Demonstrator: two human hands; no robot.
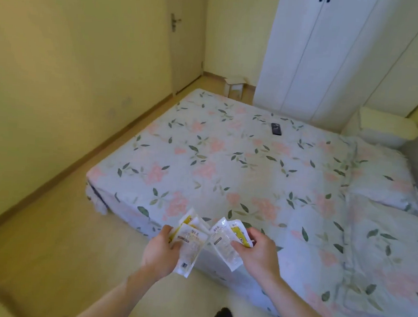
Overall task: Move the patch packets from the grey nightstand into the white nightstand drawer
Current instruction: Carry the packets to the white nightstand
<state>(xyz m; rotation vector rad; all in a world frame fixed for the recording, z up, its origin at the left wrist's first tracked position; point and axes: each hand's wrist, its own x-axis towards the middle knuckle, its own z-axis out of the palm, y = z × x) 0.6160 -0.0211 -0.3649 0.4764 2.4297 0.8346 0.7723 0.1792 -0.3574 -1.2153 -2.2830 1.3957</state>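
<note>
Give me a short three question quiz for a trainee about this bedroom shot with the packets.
1. True or false: both hands hold patch packets.
2. What dark object lies on the bed? A) phone B) shoe C) book
3. Fill in: the wardrobe doors are ____.

Key:
1. True: the left hand grips packets, and the right hand grips more.
2. A, the phone on the floral bed.
3. Closed, on the white wardrobe.
</note>
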